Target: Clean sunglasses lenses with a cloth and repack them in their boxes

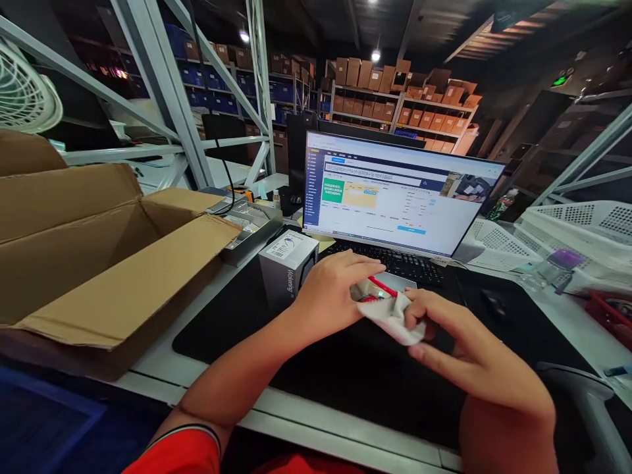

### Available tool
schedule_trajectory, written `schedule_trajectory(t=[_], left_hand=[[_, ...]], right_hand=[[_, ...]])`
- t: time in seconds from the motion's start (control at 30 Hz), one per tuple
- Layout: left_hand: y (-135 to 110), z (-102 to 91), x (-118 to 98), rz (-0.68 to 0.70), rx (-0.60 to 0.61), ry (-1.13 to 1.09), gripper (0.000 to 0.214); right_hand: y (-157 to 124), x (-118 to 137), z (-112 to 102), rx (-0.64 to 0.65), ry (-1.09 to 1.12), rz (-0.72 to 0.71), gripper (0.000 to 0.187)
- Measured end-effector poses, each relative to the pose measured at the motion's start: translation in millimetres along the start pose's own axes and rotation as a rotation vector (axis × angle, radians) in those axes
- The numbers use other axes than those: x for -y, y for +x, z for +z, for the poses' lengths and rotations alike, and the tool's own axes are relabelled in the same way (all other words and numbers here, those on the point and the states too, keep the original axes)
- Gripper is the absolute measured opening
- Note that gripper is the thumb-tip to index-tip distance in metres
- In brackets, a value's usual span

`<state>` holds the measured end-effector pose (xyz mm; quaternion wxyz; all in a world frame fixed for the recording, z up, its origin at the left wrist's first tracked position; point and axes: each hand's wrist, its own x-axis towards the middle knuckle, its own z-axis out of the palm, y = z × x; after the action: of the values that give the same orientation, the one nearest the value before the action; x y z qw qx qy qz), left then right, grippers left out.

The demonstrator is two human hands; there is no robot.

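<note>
My left hand (332,284) is curled around a small item with a red edge (384,287) and a pale, shiny middle; its kind cannot be made out. My right hand (447,329) pinches a crumpled white cloth (397,319), which lies against the near side of that item. Both hands are above the black desk mat (316,368). Just left of my left hand stands a grey and white box (289,260) with printed lettering and a label on top. Behind the hands, a flat grey surface shows in part.
A large open cardboard box (133,276) stands on the left. Ahead are a monitor (385,224) and a black keyboard (419,268). On the right are a mouse (492,303), white baskets (587,224), a red basket (612,316) and a grey handheld device (587,401).
</note>
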<state>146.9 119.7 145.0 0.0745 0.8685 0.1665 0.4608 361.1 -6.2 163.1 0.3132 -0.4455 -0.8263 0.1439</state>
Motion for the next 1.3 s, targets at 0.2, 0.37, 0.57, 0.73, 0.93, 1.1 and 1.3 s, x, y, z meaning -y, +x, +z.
schedule_trajectory(t=[0.2, 0.37, 0.57, 0.73, 0.93, 1.1, 1.3], left_hand=[[0, 4.9, 2, 0.020, 0.030, 0.068, 0.038], [-4, 10.7, 1, 0.078, 0.040, 0.127, 0.043], [-6, 16.7, -2, 0.095, 0.038, 0.117, 0.030], [-6, 21.7, -2, 0.118, 0.004, 0.105, 0.029], [-6, 25.6, -1, 0.108, 0.034, 0.063, 0.026], [-5, 24.3, -2, 0.102, 0.054, 0.073, 0.041], [-1, 13.4, -1, 0.093, -0.080, 0.062, 0.041]], right_hand=[[13, -10, 11, -0.202, -0.057, -0.038, 0.033], [32, -13, 46, -0.516, -0.225, 0.002, 0.041], [23, -11, 40, -0.442, -0.186, 0.145, 0.028], [23, -13, 29, -0.354, -0.252, 0.018, 0.040], [27, -26, 26, -0.226, -0.224, -0.078, 0.052], [20, -29, 11, -0.026, -0.110, -0.059, 0.041], [12, -38, -12, -0.005, 0.053, -0.108, 0.042]])
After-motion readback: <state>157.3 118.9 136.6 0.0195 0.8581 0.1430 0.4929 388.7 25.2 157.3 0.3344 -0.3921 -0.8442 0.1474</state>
